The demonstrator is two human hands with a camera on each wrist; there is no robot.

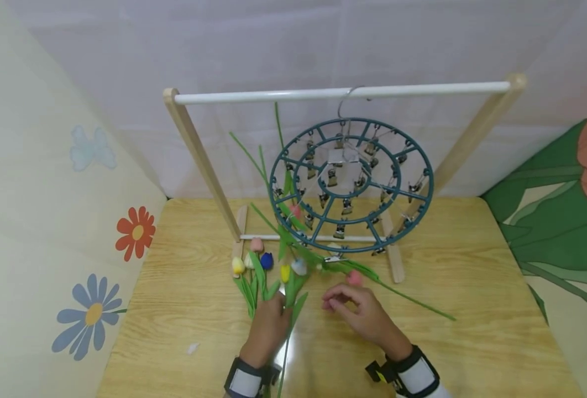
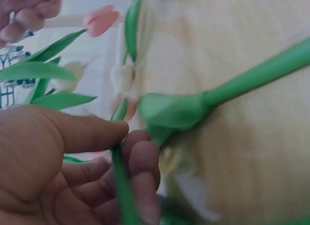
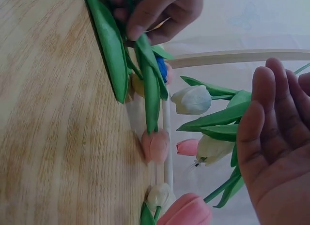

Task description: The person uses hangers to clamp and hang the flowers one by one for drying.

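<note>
My left hand (image 1: 268, 326) is low over the table, thumb and fingertips pinching a green leaf or stem of an artificial tulip (image 2: 123, 186); which bloom it belongs to is hard to tell. Beside it lie several tulips, among them a yellow one (image 1: 238, 266) and a blue one (image 1: 267, 261). My right hand (image 1: 365, 315) hovers to the right, fingers loosely bent in the head view and holding nothing. In the right wrist view its fingers (image 3: 278, 104) extend near hanging white and pink tulips. Above is a round dark-green clip hanger (image 1: 318, 239), with tulips around its left and front edge.
The hanger hooks over a white rail (image 1: 253, 96) on a wooden-legged stand (image 1: 201, 160) at the table's back. A pink tulip (image 1: 354, 278) with a long stem reaches right near the stand's foot. A small white scrap (image 1: 193, 348) lies at left on the wooden table (image 1: 472, 287).
</note>
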